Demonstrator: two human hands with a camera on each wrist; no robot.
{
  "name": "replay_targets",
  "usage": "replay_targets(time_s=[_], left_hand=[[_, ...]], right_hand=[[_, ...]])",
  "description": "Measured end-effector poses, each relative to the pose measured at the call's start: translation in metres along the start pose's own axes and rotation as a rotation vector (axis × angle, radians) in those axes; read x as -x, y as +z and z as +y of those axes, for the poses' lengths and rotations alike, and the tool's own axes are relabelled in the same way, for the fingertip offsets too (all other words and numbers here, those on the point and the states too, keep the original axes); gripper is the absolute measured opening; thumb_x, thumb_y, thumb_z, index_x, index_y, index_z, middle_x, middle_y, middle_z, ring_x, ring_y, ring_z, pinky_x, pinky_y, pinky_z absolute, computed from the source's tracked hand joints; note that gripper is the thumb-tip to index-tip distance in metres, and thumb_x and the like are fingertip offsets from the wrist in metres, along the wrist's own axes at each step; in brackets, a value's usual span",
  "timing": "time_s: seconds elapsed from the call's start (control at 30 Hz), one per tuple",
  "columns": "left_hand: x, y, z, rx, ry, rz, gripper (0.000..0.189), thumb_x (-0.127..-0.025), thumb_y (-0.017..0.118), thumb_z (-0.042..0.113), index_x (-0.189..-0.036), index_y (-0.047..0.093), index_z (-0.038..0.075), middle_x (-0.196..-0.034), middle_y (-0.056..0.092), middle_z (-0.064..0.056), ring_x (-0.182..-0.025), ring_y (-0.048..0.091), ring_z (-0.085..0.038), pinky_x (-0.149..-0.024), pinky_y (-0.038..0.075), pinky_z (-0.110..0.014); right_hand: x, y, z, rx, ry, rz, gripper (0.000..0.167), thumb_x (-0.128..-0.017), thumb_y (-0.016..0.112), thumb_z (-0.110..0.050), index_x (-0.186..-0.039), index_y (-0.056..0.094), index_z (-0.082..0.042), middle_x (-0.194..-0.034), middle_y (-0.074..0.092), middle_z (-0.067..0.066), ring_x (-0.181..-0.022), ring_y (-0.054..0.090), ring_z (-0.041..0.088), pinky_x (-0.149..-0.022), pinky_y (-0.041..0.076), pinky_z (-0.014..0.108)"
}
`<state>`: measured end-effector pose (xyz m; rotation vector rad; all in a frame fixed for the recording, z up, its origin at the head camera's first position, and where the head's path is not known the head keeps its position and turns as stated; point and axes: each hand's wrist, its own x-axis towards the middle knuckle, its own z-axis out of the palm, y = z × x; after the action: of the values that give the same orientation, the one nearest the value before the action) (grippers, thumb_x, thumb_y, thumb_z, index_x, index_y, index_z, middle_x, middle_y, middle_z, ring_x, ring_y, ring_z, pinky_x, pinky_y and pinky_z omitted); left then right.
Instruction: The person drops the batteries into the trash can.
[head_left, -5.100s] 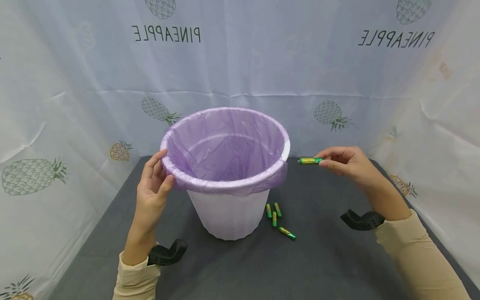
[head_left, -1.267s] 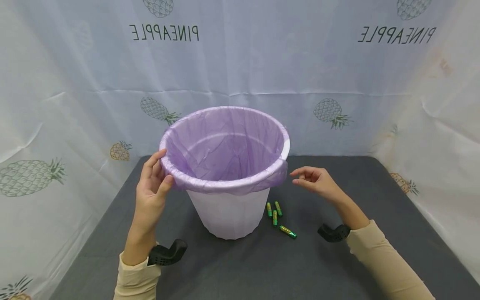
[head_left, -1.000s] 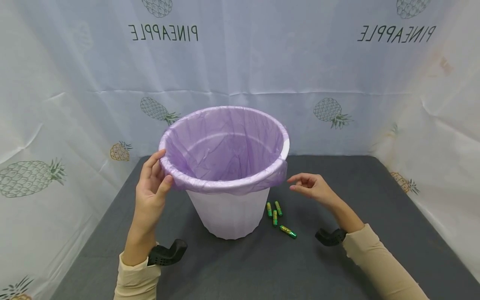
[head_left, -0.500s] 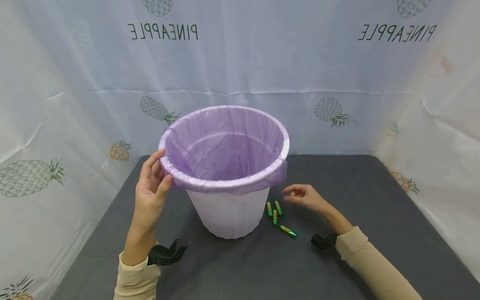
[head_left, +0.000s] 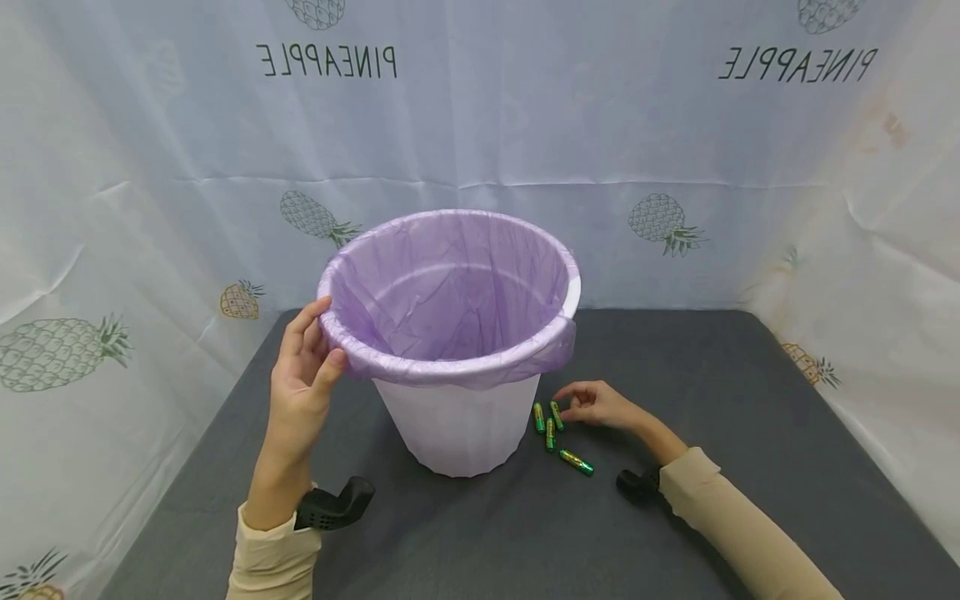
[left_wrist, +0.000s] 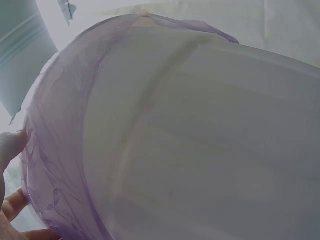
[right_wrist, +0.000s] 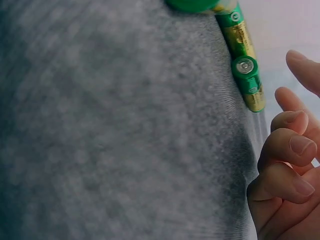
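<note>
My left hand (head_left: 302, 375) holds the left side of the rim of a white trash can (head_left: 457, 425), fingertips and thumb against it. A purple trash bag (head_left: 450, 317) lines the can and folds over its rim. At the foot of the can, on its right, several green-and-gold batteries (head_left: 575, 462) lie loose. My right hand (head_left: 600, 406) is low over the table beside the rearmost battery (head_left: 557, 415), with index finger and thumb apart. In the right wrist view, a gap shows between the fingertips and the batteries (right_wrist: 246, 70); the other fingers are curled.
A dark grey cloth (head_left: 480, 542) covers the table. A white curtain (head_left: 525, 125) with pineapple prints hangs behind and along both sides. Black wrist-worn devices (head_left: 335, 505) sit below each hand.
About five seconds ago my right hand held a battery right of the can; that battery is out of sight now. The empty hand has come down and left to the batteries. The left hand stays put.
</note>
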<state>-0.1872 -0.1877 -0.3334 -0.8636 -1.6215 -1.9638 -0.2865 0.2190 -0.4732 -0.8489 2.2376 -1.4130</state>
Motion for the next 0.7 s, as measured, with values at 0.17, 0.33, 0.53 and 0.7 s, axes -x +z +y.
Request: replay_targets(time_s=[0.17,0.33,0.53,0.7], left_hand=[[-0.0005,0.0014,0.0003,0.015,0.015,-0.009,0.048,-0.096,0.048,-0.003,-0.142,0.038,0.008,-0.134,0.052,-0.003,-0.114,0.053,-0.008,-0.094,0.047,-0.015],[-0.0012,0.0016,0.0008,0.002,0.002,0.004,0.049,-0.096,0.049,-0.002,-0.142,0.038,0.01,-0.133,0.052,-0.002,-0.113,0.054,-0.007,-0.093,0.047,-0.015],[-0.0008,0.0018,0.0001,0.005,0.004,0.001,0.049,-0.096,0.049,-0.002,-0.142,0.038,0.009,-0.134,0.052,-0.002,-0.113,0.054,-0.007,-0.094,0.047,-0.015],[0.0001,0.0027,0.0002,0.024,0.027,-0.009,0.048,-0.096,0.047,-0.003,-0.142,0.038,0.007,-0.134,0.052,-0.005,-0.114,0.054,-0.009,-0.094,0.047,-0.016]], right_hand=[[-0.0015,0.0001,0.0041,0.012,0.008,0.005,0.041,-0.087,0.067,-0.006,-0.123,0.055,0.012,-0.067,0.051,-0.013,-0.051,0.037,-0.004,-0.049,0.036,0.017],[-0.0043,0.0006,0.0029,0.01,0.057,-0.016,0.051,-0.085,0.07,-0.007,-0.128,0.05,0.012,-0.067,0.05,-0.011,-0.053,0.038,-0.004,-0.052,0.036,0.016],[-0.0055,0.002,0.0,0.058,0.12,-0.034,0.059,-0.08,0.074,-0.009,-0.13,0.05,0.01,-0.067,0.047,-0.008,-0.055,0.038,-0.003,-0.056,0.036,0.015],[-0.0059,0.0017,0.0,0.057,0.107,-0.037,0.059,-0.078,0.075,-0.006,-0.129,0.051,0.012,-0.067,0.045,-0.006,-0.054,0.035,-0.002,-0.055,0.034,0.016]])
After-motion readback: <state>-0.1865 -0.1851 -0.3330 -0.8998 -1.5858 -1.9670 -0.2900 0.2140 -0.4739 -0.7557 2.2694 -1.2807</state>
